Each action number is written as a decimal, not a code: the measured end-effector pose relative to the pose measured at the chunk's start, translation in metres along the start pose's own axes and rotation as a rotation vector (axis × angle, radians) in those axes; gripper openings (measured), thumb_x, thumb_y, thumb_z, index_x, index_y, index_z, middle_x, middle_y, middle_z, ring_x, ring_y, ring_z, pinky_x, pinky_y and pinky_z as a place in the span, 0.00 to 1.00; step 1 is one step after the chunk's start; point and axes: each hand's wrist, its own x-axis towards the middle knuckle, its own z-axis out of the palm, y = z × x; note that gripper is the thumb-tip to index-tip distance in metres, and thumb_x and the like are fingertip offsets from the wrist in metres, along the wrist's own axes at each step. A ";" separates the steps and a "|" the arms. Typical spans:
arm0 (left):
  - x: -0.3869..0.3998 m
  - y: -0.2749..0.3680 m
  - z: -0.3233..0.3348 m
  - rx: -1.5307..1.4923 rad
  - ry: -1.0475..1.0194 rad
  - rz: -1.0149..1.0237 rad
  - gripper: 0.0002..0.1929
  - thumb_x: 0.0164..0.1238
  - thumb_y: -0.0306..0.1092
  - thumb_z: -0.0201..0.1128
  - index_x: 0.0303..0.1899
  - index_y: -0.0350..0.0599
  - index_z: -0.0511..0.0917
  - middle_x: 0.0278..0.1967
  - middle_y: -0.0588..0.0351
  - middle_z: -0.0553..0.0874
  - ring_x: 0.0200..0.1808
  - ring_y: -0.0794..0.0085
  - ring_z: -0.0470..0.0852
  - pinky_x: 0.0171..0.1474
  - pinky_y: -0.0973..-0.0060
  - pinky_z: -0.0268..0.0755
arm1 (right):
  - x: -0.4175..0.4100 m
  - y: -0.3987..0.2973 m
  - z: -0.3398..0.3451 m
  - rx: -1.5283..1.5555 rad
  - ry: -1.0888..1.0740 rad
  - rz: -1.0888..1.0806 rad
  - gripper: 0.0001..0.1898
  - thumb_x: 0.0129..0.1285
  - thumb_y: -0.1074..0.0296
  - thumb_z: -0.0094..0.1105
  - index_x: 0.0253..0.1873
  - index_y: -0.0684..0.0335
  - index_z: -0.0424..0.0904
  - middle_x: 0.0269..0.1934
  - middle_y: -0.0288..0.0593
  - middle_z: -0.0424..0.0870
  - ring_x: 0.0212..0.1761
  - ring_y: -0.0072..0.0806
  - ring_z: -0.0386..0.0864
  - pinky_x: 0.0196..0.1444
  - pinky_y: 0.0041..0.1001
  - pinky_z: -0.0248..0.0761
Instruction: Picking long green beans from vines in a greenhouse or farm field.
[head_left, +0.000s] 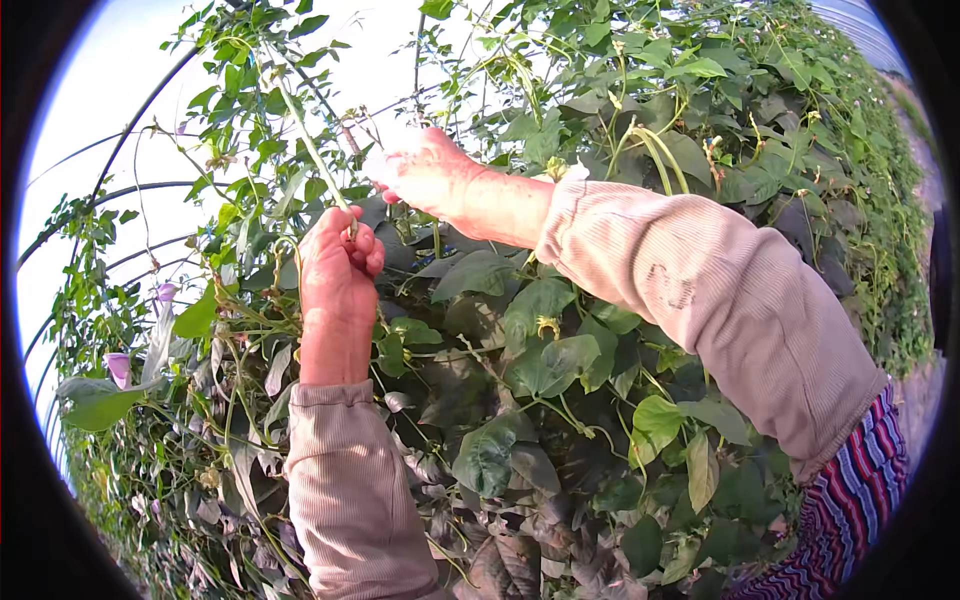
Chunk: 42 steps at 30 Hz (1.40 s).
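Note:
My left hand (341, 251) is closed around the lower end of a long, pale green bean pod (309, 139). The pod slants from my fingers up and left into the climbing bean vines (247, 90). Just above and to the right, my right hand (431, 174) is among thin stems. Strong light washes out its fingertips, so I cannot make out whether anything is between them. Broad green bean leaves (544, 367) fill the space below both hands.
Slender pods (661, 159) hang above my right sleeve. Dark hoops (142, 124) of a tunnel frame arch at the left, where a purple flower (118, 369) shows. The vine wall curves off to the right beside a ground path (921, 142).

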 end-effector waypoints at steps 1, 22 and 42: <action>-0.002 0.001 -0.007 0.003 0.021 0.005 0.07 0.60 0.32 0.56 0.34 0.37 0.73 0.16 0.60 0.70 0.15 0.78 0.65 0.17 0.81 0.57 | 0.015 -0.023 0.013 -0.008 -0.118 0.202 0.12 0.61 0.61 0.54 0.38 0.67 0.75 0.32 0.41 0.79 0.35 0.27 0.79 0.31 0.24 0.69; 0.004 0.000 0.002 -0.030 -0.156 -0.033 0.16 0.69 0.42 0.48 0.44 0.38 0.71 0.40 0.44 0.84 0.38 0.64 0.84 0.38 0.77 0.71 | -0.038 -0.069 -0.025 0.637 -0.035 0.497 0.10 0.68 0.66 0.45 0.38 0.68 0.72 0.16 0.29 0.62 0.10 0.12 0.55 0.10 0.17 0.41; 0.010 0.013 0.031 -0.029 0.157 0.129 0.11 0.72 0.36 0.45 0.38 0.40 0.70 0.16 0.68 0.60 0.14 0.82 0.55 0.20 0.77 0.51 | -0.130 -0.084 0.005 0.872 -0.111 0.635 0.10 0.70 0.66 0.44 0.40 0.69 0.69 0.17 0.30 0.61 0.14 0.13 0.56 0.13 0.17 0.50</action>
